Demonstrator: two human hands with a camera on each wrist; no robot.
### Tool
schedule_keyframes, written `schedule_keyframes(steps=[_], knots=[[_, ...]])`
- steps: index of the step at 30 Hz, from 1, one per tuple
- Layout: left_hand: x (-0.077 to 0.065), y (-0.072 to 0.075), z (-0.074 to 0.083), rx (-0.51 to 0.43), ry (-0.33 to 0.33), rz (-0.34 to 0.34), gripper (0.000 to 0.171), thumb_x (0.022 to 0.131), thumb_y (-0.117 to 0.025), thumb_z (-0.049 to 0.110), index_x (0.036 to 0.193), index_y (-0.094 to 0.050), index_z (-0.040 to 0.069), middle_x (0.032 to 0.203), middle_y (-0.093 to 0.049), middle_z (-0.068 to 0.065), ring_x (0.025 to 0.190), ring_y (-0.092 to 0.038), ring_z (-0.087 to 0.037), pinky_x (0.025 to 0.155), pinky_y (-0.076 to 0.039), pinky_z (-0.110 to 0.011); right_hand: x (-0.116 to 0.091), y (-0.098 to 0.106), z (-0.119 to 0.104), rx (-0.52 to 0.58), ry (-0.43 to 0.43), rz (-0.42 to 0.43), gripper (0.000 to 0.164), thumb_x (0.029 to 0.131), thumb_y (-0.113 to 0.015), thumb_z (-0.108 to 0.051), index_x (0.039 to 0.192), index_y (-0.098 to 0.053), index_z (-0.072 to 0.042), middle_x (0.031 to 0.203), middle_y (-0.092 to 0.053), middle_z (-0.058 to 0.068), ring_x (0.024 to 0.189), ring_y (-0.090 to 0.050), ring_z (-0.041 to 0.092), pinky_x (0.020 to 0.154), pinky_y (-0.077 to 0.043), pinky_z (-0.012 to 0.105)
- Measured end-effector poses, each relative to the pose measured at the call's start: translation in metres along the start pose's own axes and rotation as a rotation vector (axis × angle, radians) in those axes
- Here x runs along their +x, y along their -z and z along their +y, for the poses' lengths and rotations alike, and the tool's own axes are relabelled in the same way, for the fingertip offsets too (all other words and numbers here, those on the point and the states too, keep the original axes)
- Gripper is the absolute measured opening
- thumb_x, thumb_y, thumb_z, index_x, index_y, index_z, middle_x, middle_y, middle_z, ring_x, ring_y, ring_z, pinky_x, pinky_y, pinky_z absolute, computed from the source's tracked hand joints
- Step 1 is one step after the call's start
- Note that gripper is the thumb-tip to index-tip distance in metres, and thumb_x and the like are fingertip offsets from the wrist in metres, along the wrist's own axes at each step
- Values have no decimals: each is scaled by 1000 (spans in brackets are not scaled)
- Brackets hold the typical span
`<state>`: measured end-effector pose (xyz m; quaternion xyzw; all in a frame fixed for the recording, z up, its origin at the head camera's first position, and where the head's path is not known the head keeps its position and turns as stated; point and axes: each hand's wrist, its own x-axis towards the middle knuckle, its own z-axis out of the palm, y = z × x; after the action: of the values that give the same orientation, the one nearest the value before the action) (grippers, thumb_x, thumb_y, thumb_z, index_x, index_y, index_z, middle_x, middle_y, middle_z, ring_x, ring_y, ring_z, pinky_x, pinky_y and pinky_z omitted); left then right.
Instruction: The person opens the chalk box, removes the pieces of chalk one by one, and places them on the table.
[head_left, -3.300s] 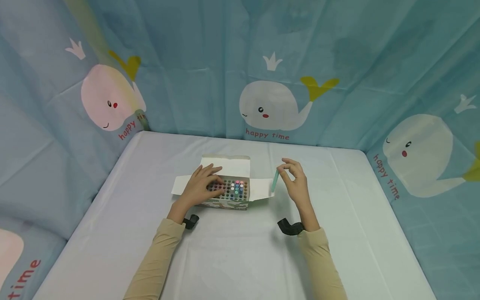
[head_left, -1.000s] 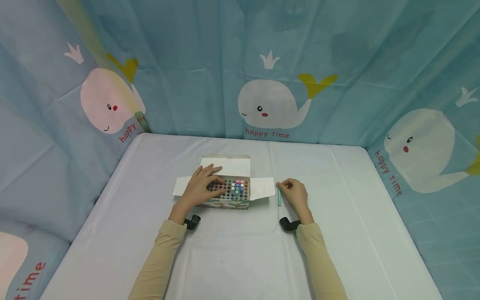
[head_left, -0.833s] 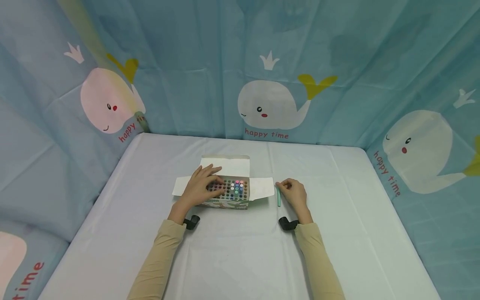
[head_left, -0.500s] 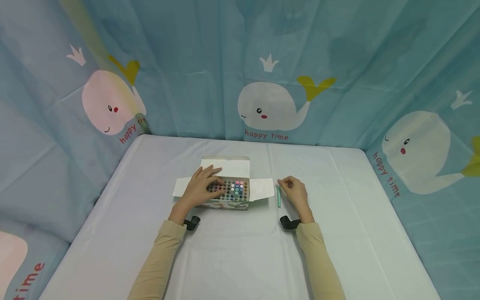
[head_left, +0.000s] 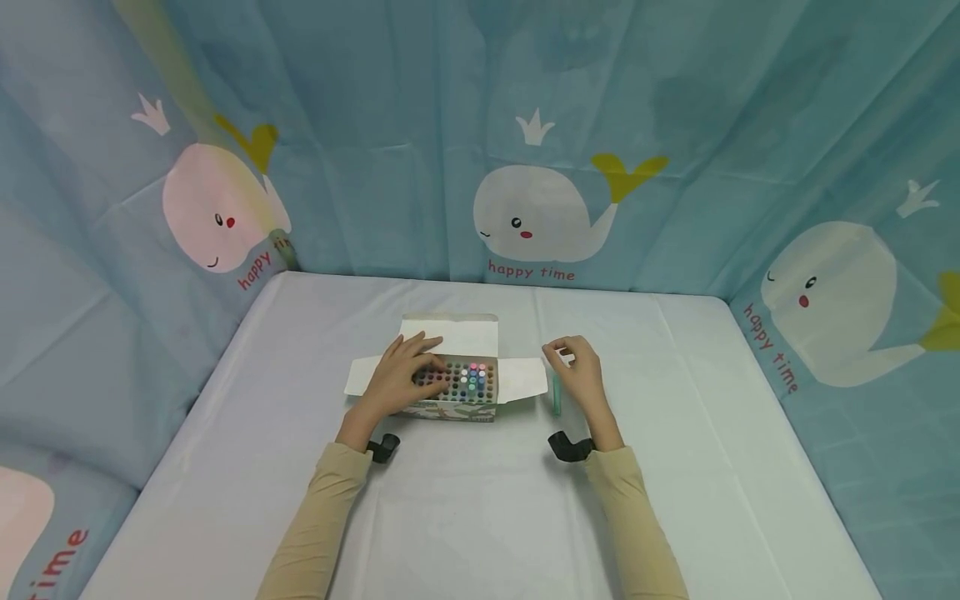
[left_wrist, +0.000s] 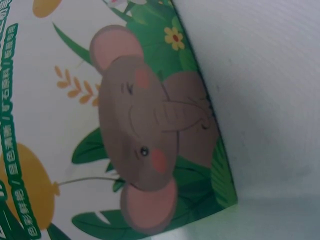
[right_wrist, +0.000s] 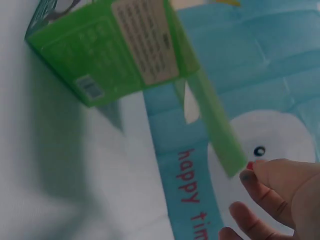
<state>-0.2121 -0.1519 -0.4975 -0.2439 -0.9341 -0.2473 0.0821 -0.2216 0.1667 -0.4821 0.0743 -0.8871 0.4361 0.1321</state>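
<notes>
A cardboard box (head_left: 450,411) of colored chalk stands on the white table with its flaps folded out. Several colored chalk sticks (head_left: 474,375) stand higher than the rest on its right side. My left hand (head_left: 401,373) rests over the left part of the box, fingers spread and thumb apart from the index finger. A teal-green chalk stick (head_left: 557,396) lies on the table just right of the right flap. Above its far end is my right hand (head_left: 581,371), fingers loosely bent and holding nothing. In the right wrist view, the right fingertips (right_wrist: 250,177) appear beside a green flap.
The right flap (head_left: 522,380) reaches out over the table toward the right hand. A back flap (head_left: 450,333) stands behind the box. Blue curtains (head_left: 375,208) with whale prints surround the white tabletop (head_left: 465,500).
My right hand has brought the teal-green chalk stick down onto the table and let go of it. It has since lifted slightly up and left. My left hand has stayed on the box.
</notes>
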Motion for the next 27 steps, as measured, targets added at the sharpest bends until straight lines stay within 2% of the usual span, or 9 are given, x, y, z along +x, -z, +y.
schedule_keyframes(steps=[5, 10, 17, 22, 27], knots=[[-2, 0, 1, -8, 7, -3, 26, 80, -68, 47, 96, -68, 25, 143, -42, -2, 139, -24, -30, 122, -4, -44, 1, -6, -19, 34, 99, -20, 19, 89, -64, -25, 92, -68, -6, 103, -60, 11, 99, -56, 28, 82, -54, 45], [-2, 1, 1, 0, 0, 6, 26, 80, -68, 48, 95, -67, 27, 143, -43, -3, 139, -25, -31, 121, -6, -47, 3, -17, -37, 60, 170, -82, 13, 88, -65, -24, 91, -68, -11, 103, -60, 8, 100, -54, 25, 84, -53, 44], [-1, 1, 0, -4, 1, 6, 26, 80, -68, 48, 95, -67, 27, 143, -43, -3, 139, -25, -31, 121, -8, -49, 1, -43, -46, 48, 268, -174, 7, 86, -68, -20, 86, -68, -13, 104, -58, 7, 101, -51, 25, 89, -48, 42], [0, 1, 0, -1, -1, 10, 26, 81, -67, 48, 96, -67, 27, 143, -43, -3, 139, -25, -31, 121, -8, -49, -1, -58, -50, -15, 362, -236, 8, 84, -69, -18, 90, -70, -12, 112, -56, 10, 105, -49, 29, 91, -48, 45], [1, -1, -1, 3, -5, 13, 27, 80, -67, 48, 96, -67, 26, 143, -43, -3, 138, -25, -31, 121, -7, -48, -4, -66, -53, -87, 409, -276, 13, 83, -71, -21, 94, -70, -14, 116, -55, 10, 108, -49, 29, 88, -49, 44]])
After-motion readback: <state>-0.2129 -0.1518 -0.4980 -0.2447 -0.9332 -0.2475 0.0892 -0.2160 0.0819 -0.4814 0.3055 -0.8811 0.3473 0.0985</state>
